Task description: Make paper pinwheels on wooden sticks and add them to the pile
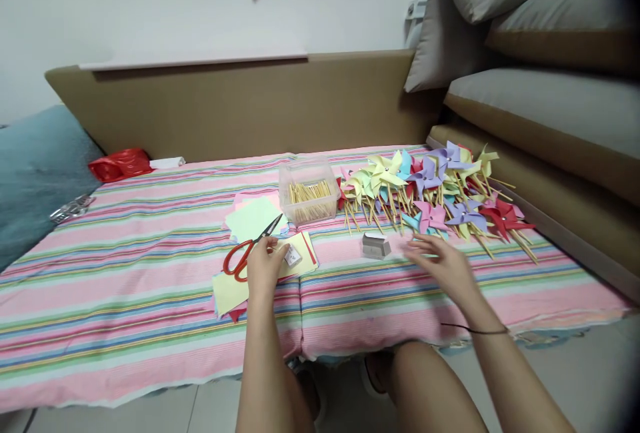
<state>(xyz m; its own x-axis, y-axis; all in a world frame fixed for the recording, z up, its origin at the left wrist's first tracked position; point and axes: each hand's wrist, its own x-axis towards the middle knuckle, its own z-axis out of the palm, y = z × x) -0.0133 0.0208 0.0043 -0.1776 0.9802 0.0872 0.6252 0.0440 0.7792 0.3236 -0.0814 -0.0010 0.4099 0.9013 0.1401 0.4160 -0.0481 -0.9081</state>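
My left hand point(265, 263) is over the paper sheets, its fingers curled and drawn together; what they hold, if anything, is hidden. Partly under it lie red-handled scissors point(236, 258), blades pointing away to the right. Against the thumb side is a small clear packet point(293, 256) with tiny pieces in it, on pale yellow paper point(306, 256). My right hand point(443, 265) hovers with fingers stretched and thumb apart, nothing visible in them. Left of its fingertips sits a small grey open box point(376, 246). Beyond it lie many paper pinwheels point(425, 176) on wooden sticks.
A clear plastic tub point(310, 193) of wooden sticks point(313, 201) stands behind the papers. Pale green sheets point(255, 218) lie beside it. A red plastic bag point(123, 165) is at far left. Stacked cushions point(545, 113) border the right side; striped cloth point(150, 273) covers the seat.
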